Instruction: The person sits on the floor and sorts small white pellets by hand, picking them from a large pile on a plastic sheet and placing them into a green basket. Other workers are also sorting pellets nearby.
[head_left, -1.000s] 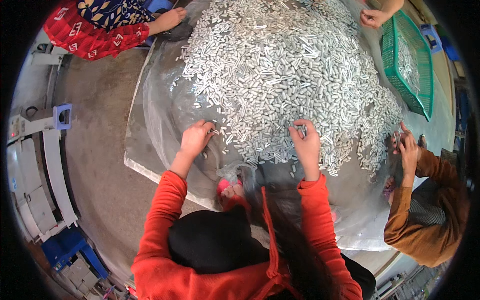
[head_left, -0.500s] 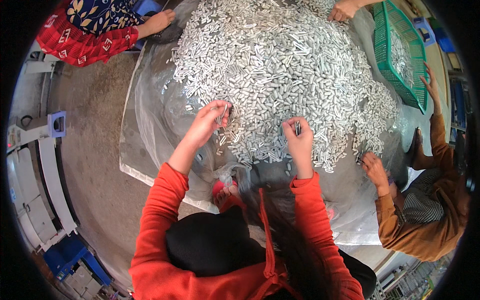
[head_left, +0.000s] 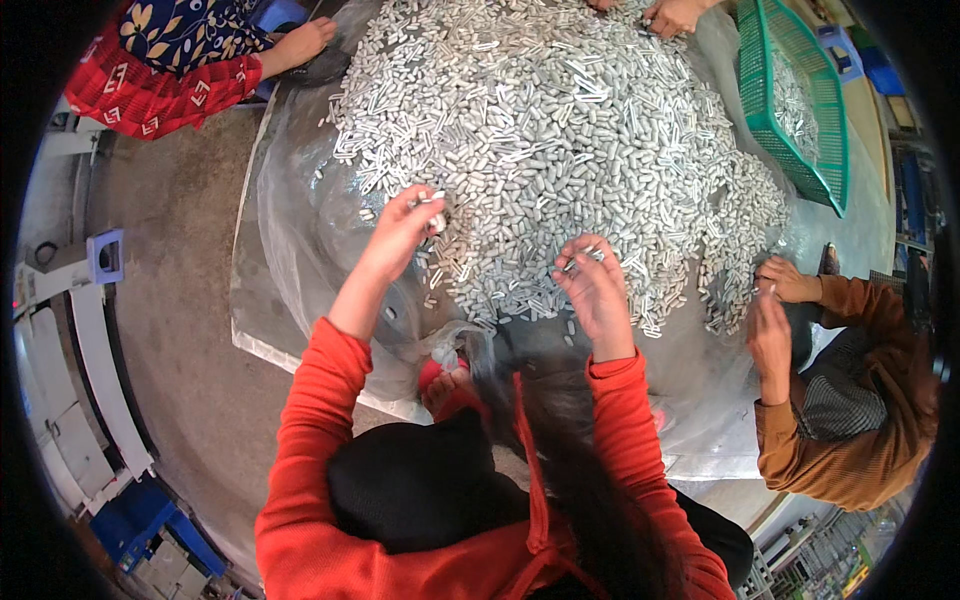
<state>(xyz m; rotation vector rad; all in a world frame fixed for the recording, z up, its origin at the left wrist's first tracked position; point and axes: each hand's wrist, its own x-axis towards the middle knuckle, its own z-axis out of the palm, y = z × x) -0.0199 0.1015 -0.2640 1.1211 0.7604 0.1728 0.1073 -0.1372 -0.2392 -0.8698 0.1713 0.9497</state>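
Note:
A wide heap of small silvery oblong metal pieces (head_left: 540,150) is spread in front of me, some showing a slot like a long link. My left hand (head_left: 398,235) is closed over the heap's near left edge, with a few of these pieces pinched between thumb and fingers. At the near middle of the heap, my right hand (head_left: 600,290) has its fingers curled around some pieces that show beside the thumb. How many each hand holds is hidden by the fingers.
Clear plastic sheeting (head_left: 300,215) lies under the heap. A green basket (head_left: 843,165) with more pieces stands at the far right. A co-worker in brown sleeves (head_left: 850,450) sits at the right; other people's hands (head_left: 305,45) (head_left: 675,15) reach in at the far side.
My left hand has turned and shifted slightly, its pieces now showing at the fingertips. My right hand's fingers have loosened and rolled over. The brown-sleeved co-worker's hands have come together off the heap.

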